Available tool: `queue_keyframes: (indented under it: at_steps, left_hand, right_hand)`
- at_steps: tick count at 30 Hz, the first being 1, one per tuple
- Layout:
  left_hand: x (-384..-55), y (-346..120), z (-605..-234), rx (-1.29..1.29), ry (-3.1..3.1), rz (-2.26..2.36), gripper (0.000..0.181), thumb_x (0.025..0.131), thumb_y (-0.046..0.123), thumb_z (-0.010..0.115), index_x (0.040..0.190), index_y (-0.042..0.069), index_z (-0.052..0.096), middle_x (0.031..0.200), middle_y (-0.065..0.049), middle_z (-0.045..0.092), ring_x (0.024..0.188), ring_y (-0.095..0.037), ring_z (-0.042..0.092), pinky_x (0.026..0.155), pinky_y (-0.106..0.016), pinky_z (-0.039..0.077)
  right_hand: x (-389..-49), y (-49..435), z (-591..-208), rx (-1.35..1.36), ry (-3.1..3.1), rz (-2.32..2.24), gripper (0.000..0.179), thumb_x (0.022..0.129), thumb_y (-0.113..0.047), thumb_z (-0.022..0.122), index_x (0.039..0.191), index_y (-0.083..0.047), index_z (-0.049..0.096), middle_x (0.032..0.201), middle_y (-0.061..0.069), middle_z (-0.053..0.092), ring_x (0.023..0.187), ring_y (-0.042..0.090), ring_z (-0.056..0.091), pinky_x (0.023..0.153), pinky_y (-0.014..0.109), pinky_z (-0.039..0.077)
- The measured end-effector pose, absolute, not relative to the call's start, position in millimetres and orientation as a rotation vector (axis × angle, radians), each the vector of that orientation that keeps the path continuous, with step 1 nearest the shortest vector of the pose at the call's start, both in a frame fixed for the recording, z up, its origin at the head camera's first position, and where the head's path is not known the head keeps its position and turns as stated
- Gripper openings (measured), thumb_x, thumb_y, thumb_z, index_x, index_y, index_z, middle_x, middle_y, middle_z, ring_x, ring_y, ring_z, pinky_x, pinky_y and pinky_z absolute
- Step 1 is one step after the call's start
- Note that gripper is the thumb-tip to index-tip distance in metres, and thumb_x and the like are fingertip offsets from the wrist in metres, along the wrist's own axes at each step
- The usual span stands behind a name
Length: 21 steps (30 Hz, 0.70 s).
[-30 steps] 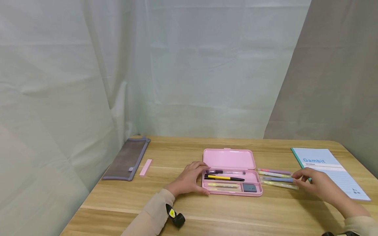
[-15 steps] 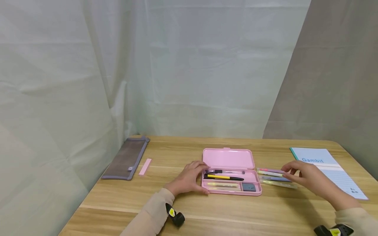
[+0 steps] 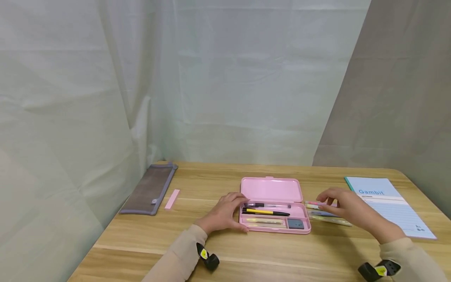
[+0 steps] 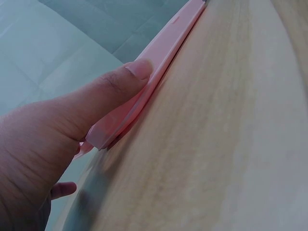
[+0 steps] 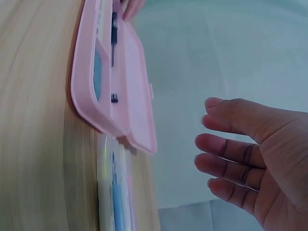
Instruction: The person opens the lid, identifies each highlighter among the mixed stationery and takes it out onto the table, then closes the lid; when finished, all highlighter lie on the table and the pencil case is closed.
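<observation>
A pink pencil case (image 3: 271,189) lies with its lid swung back. Inside it are a clear pen with a black grip (image 3: 271,205), a yellow-and-black pen (image 3: 266,212), yellowish pens (image 3: 266,221) and a dark grey eraser (image 3: 295,223). My left hand (image 3: 223,213) grips the case's left end, its thumb (image 4: 139,70) on the front wall. To the right of the case lie several pens, among them a blue pen (image 5: 118,204) and a yellow one (image 3: 332,221). Above them hovers my right hand (image 3: 347,205), fingers loosely bent and holding nothing.
A grey mesh zip pouch (image 3: 148,190) lies at the table's left, beside a pale pink strip (image 3: 172,199). A notebook (image 3: 391,207) marked "Gambit" lies at the right. Pale curtains (image 3: 243,86) hang behind the wooden table (image 3: 275,258).
My right hand has moved left across the loose pens toward the pencil case, leaving the blue pen's right end. My left hand stays at the case.
</observation>
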<state>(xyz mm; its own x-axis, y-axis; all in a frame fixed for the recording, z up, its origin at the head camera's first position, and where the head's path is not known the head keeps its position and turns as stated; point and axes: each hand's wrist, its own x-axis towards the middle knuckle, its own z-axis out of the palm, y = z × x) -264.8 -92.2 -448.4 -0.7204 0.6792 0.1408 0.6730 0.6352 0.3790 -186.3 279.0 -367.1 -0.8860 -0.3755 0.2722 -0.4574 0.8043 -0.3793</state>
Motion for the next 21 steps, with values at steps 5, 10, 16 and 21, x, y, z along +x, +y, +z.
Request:
queue_keyframes:
  at_steps: [5, 10, 16, 21]
  left_hand:
    - [-265.3, -92.1, -449.0, 1.187, 2.836, 0.648, 0.092, 0.065, 0.061, 0.079, 0.139, 0.017, 0.049, 0.143, 0.0, 0.045, 0.137, -0.021, 0.037, 0.115, -0.044, 0.031]
    - [-265.3, -92.7, -450.1, 1.191, 2.839, 0.654, 0.092, 0.065, 0.061, 0.08, 0.139, 0.018, 0.049, 0.142, 0.0, 0.046, 0.136, -0.02, 0.038, 0.115, -0.044, 0.031]
    - [-265.2, -92.4, -449.4, 1.186, 2.837, 0.649, 0.092, 0.065, 0.061, 0.08, 0.139, 0.018, 0.049, 0.142, 0.0, 0.046, 0.136, -0.02, 0.038, 0.115, -0.044, 0.031]
    - [-265.2, -92.2, -449.0, 1.183, 2.837, 0.651, 0.091, 0.065, 0.061, 0.08, 0.139, 0.017, 0.049, 0.143, -0.001, 0.045, 0.137, -0.021, 0.037, 0.115, -0.044, 0.031]
  right_hand:
    - [-189.5, 267.8, -366.6, 0.743, -2.773, 0.605, 0.009, 0.084, -0.015, 0.072, 0.093, -0.013, 0.07, 0.085, -0.008, 0.067, 0.072, -0.007, 0.049, 0.054, 0.017, 0.043]
    - [-191.2, 254.6, -366.1, 0.777, -2.803, 0.554, 0.013, 0.084, -0.018, 0.073, 0.095, -0.011, 0.07, 0.087, -0.005, 0.068, 0.074, -0.001, 0.053, 0.057, 0.018, 0.044]
    - [-192.9, 239.1, -369.1, 0.811, -2.855, 0.609, 0.016, 0.085, -0.018, 0.072, 0.097, -0.008, 0.07, 0.091, 0.0, 0.069, 0.076, 0.002, 0.053, 0.059, 0.018, 0.046]
    - [-194.9, 228.4, -373.7, 0.815, -2.92, 0.627, 0.019, 0.085, -0.02, 0.072, 0.099, -0.008, 0.069, 0.093, 0.0, 0.068, 0.077, 0.002, 0.053, 0.061, 0.019, 0.047]
